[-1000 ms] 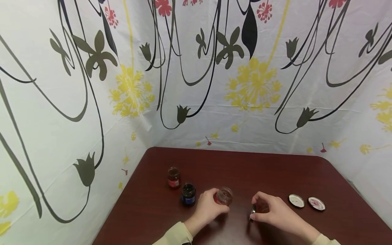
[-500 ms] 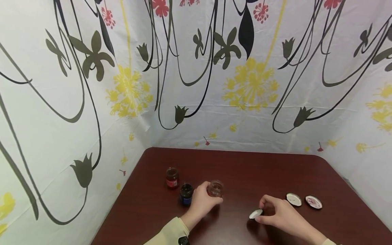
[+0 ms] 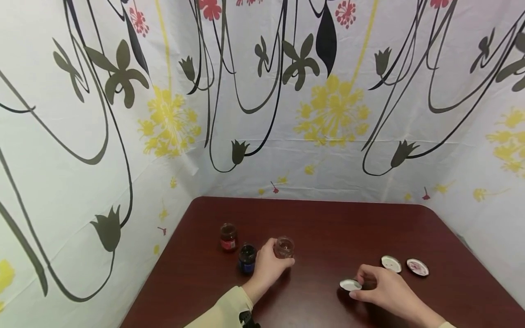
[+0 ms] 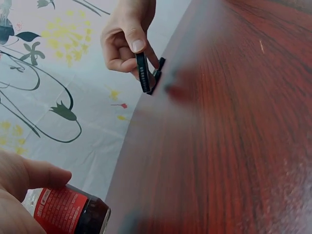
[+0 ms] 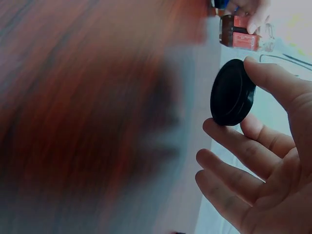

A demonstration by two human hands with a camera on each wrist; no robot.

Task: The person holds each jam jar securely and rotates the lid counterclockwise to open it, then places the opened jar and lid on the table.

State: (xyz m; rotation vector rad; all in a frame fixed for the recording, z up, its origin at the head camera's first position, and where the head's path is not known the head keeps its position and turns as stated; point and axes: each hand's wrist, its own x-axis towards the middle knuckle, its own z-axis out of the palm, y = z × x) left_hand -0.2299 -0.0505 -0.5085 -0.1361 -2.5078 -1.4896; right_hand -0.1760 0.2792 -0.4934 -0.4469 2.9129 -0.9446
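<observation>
My left hand [image 3: 268, 265] holds a small glass jar [image 3: 284, 246] with an uncovered mouth. Its red label [image 4: 59, 209] shows in the left wrist view. I cannot tell whether its base touches the table. To the right, my right hand [image 3: 385, 289] pinches a round jar lid [image 3: 350, 285] between thumb and fingers. The lid's white inside faces up in the head view, while its black outside [image 5: 229, 92] faces the right wrist camera. Just left of my left hand stands an uncovered jar with a blue label [image 3: 247, 259]; behind it is another with a red label [image 3: 228, 238].
Two more lids lie white side up beyond my right hand: a plain one [image 3: 391, 263] and a stained one [image 3: 417, 267] beside it. All this is on a dark red-brown table [image 3: 328, 223]. Flower-printed white cloth [image 3: 262, 114] hangs around its far sides.
My left hand has carried the jar left and farther from me. My right hand has shifted right, and the lid has turned from edge-on to white side up.
</observation>
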